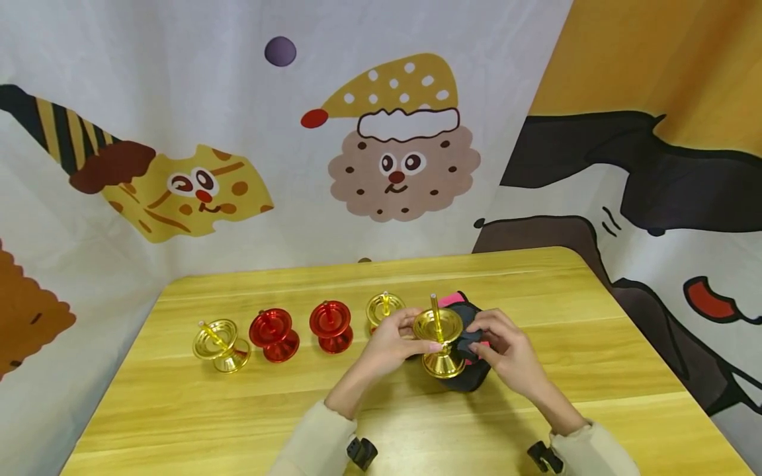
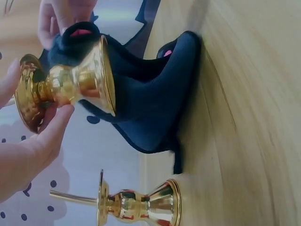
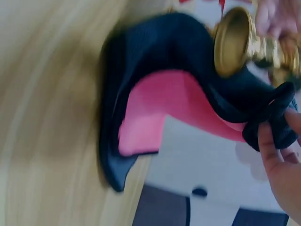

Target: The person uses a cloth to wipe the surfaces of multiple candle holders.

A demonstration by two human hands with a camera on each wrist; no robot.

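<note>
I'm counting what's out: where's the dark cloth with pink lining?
In the head view, the dark cloth is on the table right of centre, partly behind the gold candlestick held in the left hand; the right hand pinches it.

No lettering or numbers readable; wrist views perhaps too blurred.

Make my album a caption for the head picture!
Left grip holds a gold stand, right grip pinches dark-and-pink fabric, and four more stands line the wooden table.
</note>
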